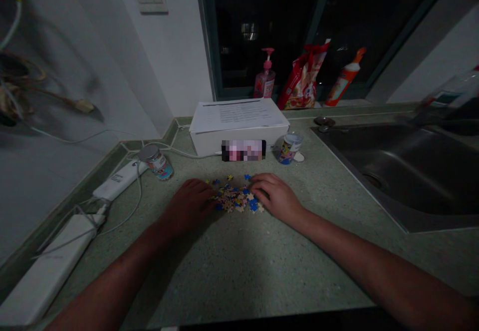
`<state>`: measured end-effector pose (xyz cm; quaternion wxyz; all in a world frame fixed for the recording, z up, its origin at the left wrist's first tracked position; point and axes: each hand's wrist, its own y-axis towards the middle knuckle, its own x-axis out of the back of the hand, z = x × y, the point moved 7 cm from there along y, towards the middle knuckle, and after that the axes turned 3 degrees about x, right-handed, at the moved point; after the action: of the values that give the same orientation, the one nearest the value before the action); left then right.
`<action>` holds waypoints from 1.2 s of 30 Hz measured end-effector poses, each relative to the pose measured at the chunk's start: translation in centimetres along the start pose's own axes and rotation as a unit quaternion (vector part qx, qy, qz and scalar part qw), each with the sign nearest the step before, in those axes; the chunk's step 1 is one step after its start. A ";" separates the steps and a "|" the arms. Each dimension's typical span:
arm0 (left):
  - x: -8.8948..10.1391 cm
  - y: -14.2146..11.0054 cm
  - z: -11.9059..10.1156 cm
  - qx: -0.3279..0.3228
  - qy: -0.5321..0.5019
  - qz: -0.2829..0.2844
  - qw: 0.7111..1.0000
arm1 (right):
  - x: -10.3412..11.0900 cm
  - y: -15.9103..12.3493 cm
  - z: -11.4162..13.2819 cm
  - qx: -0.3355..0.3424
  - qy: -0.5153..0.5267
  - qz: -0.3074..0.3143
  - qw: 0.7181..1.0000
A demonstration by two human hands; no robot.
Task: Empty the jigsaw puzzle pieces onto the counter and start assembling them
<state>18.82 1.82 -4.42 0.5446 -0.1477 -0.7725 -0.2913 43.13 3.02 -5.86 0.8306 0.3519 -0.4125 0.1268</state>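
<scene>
A pile of small jigsaw puzzle pieces (pixel 234 198) lies on the green speckled countertop (pixel 239 266), blue, yellow, pink and plain brown-backed ones mixed together. At the pile's left edge rests my left hand (pixel 191 198), its fingers loosely bent and apart from the thumb, with no piece visible in it. My right hand (pixel 279 197) touches the right edge of the pile. Its fingers curve inward over the outer pieces, with a gap between thumb and forefinger, and I see nothing gripped there. A few stray pieces, such as a yellow one (pixel 230 177), lie just behind the heap.
Behind the pile, a phone (pixel 244 151) leans on a white box (pixel 239 121) topped with paper. Jars stand left (pixel 156 162) and right (pixel 289 149). Power strips (pixel 56 266) and cables line the left wall; a steel sink (pixel 396 171) is at right. Bottles and a red bag (pixel 305 79) stand by the window.
</scene>
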 end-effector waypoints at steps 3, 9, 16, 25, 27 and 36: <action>0.0 0.1 0.2 0.000 0.002 -0.003 1.000 | 0.6 0.0 -0.9 -0.016 0.009 -0.018 1.000; 0.3 0.5 2.3 0.062 0.018 -0.015 0.998 | 0.2 -0.5 0.3 0.032 -0.008 0.026 0.999; 1.1 0.3 5.8 0.138 0.050 -0.026 0.989 | 0.0 -0.7 0.5 0.044 -0.016 0.047 0.998; 0.9 0.1 5.9 0.136 0.040 -0.039 0.989 | -0.3 -0.1 0.0 0.036 0.005 0.027 0.999; 0.7 0.1 5.9 0.142 0.041 -0.027 0.989 | 0.1 0.0 -0.9 0.001 0.031 -0.013 0.999; 0.5 0.0 5.9 0.144 0.030 -0.015 0.989 | 1.4 -1.3 -6.4 -0.121 0.016 -0.094 0.988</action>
<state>14.17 5.38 -5.40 0.5789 -0.0472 -0.7918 -0.1890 48.49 6.42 -8.05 0.8820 0.2834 -0.3766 0.0031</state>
